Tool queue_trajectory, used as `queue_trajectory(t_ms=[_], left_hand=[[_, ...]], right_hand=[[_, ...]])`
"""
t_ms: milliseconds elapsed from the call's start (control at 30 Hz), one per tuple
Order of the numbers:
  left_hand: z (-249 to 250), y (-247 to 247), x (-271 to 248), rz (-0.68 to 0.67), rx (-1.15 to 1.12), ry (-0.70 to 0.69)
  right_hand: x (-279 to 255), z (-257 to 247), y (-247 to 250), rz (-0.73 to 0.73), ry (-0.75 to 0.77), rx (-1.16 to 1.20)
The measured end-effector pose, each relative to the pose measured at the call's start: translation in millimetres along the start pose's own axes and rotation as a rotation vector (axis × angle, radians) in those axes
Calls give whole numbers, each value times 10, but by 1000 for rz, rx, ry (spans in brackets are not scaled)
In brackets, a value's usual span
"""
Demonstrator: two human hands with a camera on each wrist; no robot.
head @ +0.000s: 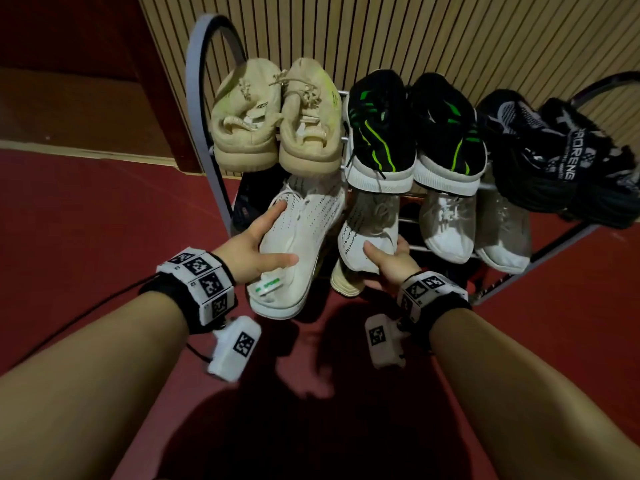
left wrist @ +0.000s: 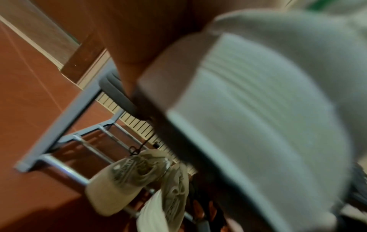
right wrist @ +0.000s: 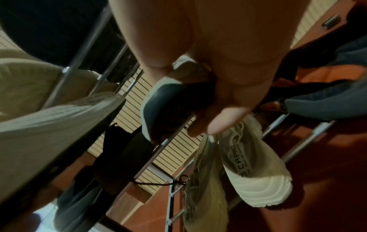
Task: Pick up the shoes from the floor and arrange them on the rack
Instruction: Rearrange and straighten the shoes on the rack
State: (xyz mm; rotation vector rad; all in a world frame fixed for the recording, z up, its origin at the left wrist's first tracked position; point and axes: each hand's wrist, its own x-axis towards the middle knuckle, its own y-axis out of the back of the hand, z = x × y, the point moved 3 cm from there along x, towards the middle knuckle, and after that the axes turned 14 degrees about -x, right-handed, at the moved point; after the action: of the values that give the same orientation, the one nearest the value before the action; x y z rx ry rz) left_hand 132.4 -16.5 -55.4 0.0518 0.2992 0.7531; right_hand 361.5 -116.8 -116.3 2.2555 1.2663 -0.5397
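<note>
Two white knit shoes are held toe-first at the grey metal rack (head: 202,109), under its top tier. My left hand (head: 263,237) grips the left white shoe (head: 304,230) by its side, thumb across the upper. Its sole (left wrist: 268,117) fills the blurred left wrist view. My right hand (head: 388,261) grips the right white shoe (head: 367,223) at the heel, thumb on top and fingers underneath. Its dark heel opening (right wrist: 174,102) shows in the right wrist view. Whether either shoe rests on a rail I cannot tell.
The top tier holds a beige pair (head: 273,116), a black-and-green pair (head: 412,133) and a black-and-grey pair (head: 554,150). A white-and-grey pair (head: 474,226) sits on the tier below, to the right. Red floor (head: 86,209) surrounds the rack; a slatted wall (head: 415,32) stands behind.
</note>
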Motion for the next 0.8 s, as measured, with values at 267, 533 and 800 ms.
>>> queue_trajectory(t_ms=[267, 533, 800], left_hand=[[112, -67, 255, 212, 68, 9], [247, -69, 489, 303, 241, 35], [352, 50, 577, 406, 627, 168]], right_hand=[[36, 39, 219, 88, 111, -2], [-217, 82, 498, 48, 102, 41], [-336, 88, 749, -60, 53, 334]])
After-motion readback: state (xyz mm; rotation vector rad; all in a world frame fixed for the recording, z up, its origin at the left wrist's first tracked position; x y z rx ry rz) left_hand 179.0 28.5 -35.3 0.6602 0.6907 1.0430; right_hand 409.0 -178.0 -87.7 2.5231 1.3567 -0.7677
